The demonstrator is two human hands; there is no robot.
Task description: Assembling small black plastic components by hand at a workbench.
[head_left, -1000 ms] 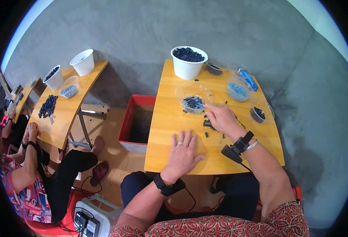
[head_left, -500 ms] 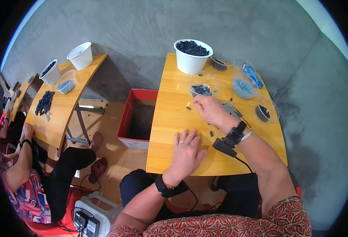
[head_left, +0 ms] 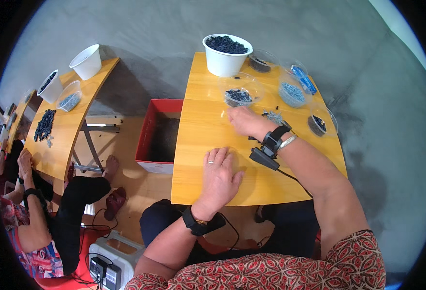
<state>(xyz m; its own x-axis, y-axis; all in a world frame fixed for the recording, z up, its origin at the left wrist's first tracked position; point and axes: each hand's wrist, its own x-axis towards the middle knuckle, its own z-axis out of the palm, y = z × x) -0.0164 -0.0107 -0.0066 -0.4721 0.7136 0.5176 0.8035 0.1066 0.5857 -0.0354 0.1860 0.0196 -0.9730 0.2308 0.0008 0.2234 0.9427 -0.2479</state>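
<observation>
While my left hand (head_left: 220,176) lies spread flat on the wooden table (head_left: 208,130), my right hand (head_left: 244,121), fingers curled together, sits just below the clear bowl of dark parts (head_left: 239,92); right is nearer.

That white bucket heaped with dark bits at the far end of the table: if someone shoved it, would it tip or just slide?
The white bucket would probably slide rather than tip: it looks squat and sits flat on the smooth wooden table. Filled to the rim with dark pieces, it is likely heavy for its size. A sharp push might spill some pieces off the heaped top.
</observation>
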